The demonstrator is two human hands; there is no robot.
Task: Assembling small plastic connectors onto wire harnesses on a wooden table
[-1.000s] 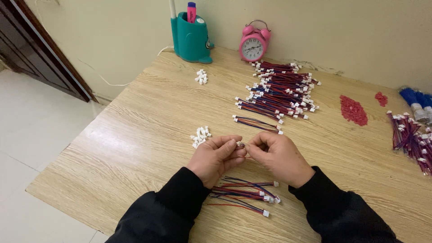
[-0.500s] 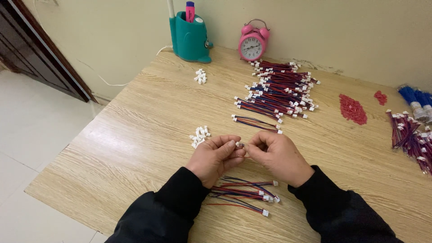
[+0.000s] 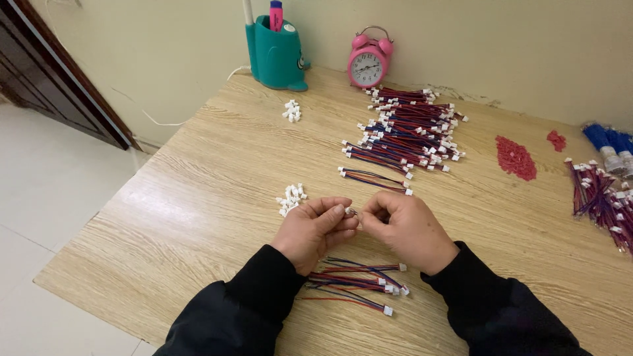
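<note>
White connector [image 3: 350,211] is pinched between left hand [image 3: 315,229] and right hand [image 3: 407,229], both closed on it: fitting step. Next, judged: seat it squarely; loose wires [image 3: 356,283] lie just below both wrists.

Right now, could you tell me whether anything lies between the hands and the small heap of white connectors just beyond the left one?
Nothing visible does. The left hand and right hand pinch a tiny part together, and only bare wooden table separates them from the white connectors. The wire bundles lie nearer the person, below the wrists.
</note>
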